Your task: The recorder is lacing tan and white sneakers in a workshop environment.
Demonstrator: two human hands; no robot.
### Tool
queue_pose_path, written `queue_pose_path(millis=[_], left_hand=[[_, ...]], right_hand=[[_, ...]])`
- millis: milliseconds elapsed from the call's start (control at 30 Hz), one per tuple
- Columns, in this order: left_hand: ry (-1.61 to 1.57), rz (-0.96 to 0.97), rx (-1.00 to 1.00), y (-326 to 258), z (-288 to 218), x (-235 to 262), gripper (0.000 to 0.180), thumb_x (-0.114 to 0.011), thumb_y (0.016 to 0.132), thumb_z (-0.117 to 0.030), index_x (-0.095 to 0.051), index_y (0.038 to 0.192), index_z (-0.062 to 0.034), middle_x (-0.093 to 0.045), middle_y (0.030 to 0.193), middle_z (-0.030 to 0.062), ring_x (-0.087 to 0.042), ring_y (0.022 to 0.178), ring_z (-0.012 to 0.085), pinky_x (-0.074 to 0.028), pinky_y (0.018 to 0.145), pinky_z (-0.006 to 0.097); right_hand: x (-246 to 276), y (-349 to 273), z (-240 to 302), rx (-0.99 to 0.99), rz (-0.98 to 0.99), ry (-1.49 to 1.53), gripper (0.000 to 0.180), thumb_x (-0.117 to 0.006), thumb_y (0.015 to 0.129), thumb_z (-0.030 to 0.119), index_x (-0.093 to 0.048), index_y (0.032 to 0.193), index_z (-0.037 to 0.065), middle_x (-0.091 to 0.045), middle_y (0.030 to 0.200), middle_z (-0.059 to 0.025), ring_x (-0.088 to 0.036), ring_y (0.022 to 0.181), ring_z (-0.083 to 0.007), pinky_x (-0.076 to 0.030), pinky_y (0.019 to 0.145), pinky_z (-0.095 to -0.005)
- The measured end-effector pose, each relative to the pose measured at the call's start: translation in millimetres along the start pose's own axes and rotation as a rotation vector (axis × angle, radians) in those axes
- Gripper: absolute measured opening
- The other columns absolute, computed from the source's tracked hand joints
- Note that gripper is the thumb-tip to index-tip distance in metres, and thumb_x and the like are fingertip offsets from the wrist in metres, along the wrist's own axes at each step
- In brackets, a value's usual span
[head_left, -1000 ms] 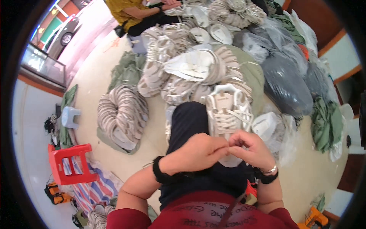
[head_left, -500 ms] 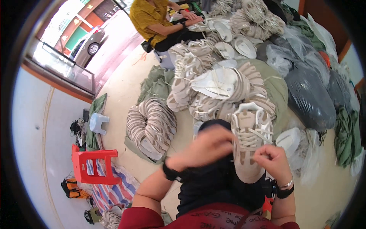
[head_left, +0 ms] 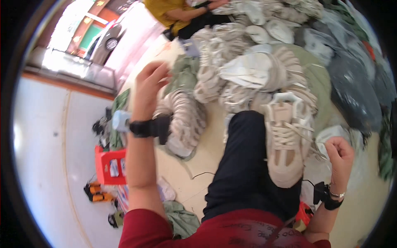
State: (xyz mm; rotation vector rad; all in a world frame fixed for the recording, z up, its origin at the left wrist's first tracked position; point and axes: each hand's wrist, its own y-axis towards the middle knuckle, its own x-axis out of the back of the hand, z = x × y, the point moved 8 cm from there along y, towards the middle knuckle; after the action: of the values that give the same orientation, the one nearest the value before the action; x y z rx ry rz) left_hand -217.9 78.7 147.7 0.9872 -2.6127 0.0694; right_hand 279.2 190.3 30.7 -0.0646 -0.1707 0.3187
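Note:
A beige and white sneaker (head_left: 285,144) rests on my dark trouser leg, its toe towards me and pale laces (head_left: 283,138) crossing the front. Beside its right side my right hand (head_left: 341,152) is closed in a pinch, with a lace running from the shoe towards its fingers. My left hand (head_left: 149,84) is raised well away from the shoe, at the far left above a bundle of beige shoe uppers (head_left: 186,120). Its fingers are bent and blurred, and whether they hold anything cannot be made out. Both wrists wear black straps.
Beyond the shoe, more beige uppers and white soles (head_left: 248,68) are heaped up. Dark plastic bags (head_left: 351,89) lie to the right. A person in a yellow top (head_left: 165,12) sits at the far side. A red stool (head_left: 109,165) and a light blue stool (head_left: 120,120) stand left.
My left hand has swung from beside the shoe up and away to the left. My right hand has drawn off to the right, away from the laces. The view has shifted.

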Motion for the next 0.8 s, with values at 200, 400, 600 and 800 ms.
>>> queue_pose_path(millis=[200, 400, 600, 800], left_hand=[[-0.040, 0.424, -0.012, -41, 15, -125, 0.015, -0.065, 0.091, -0.018, -0.067, 0.100, -0.0053, -0.064, 0.085, -0.0015, -0.058, 0.074, 0.0070, -0.047, 0.066, 0.022], [-0.416, 1.101, -0.288, -163, -118, -263, 0.014, -0.069, 0.087, -0.008, -0.067, 0.099, -0.0012, -0.066, 0.090, 0.0045, -0.062, 0.079, 0.0115, -0.051, 0.072, 0.026], [-0.071, 0.731, 0.076, -137, 32, -224, 0.013, -0.064, 0.091, -0.004, -0.065, 0.104, -0.0020, -0.064, 0.093, -0.0018, -0.058, 0.085, 0.0039, -0.047, 0.075, 0.020], [0.207, 0.670, -0.394, -179, 5, -239, 0.031, -0.067, 0.081, -0.002, -0.064, 0.113, -0.0036, -0.061, 0.113, 0.0104, -0.059, 0.101, 0.0224, -0.049, 0.084, 0.033]], right_hand=[[13, 8, -16, -0.004, -0.027, -0.029, 0.004, -0.067, 0.088, 0.008, -0.064, 0.087, 0.005, -0.051, 0.072, 0.0108, -0.039, 0.061, 0.0022, -0.028, 0.053, -0.0172], [37, 11, -9, 0.074, -0.213, 0.063, 0.007, -0.064, 0.092, 0.013, -0.065, 0.091, 0.006, -0.054, 0.075, 0.0092, -0.040, 0.059, 0.0008, -0.030, 0.051, -0.0173], [41, -3, -32, -0.076, -0.130, 0.325, 0.006, -0.064, 0.093, 0.011, -0.063, 0.093, 0.005, -0.055, 0.078, 0.0091, -0.043, 0.064, 0.0006, -0.034, 0.055, -0.0171], [21, 20, -2, 0.061, -0.111, 0.137, 0.005, -0.065, 0.091, 0.007, -0.064, 0.092, 0.003, -0.056, 0.079, 0.0087, -0.043, 0.066, 0.0002, -0.034, 0.058, -0.0170]])
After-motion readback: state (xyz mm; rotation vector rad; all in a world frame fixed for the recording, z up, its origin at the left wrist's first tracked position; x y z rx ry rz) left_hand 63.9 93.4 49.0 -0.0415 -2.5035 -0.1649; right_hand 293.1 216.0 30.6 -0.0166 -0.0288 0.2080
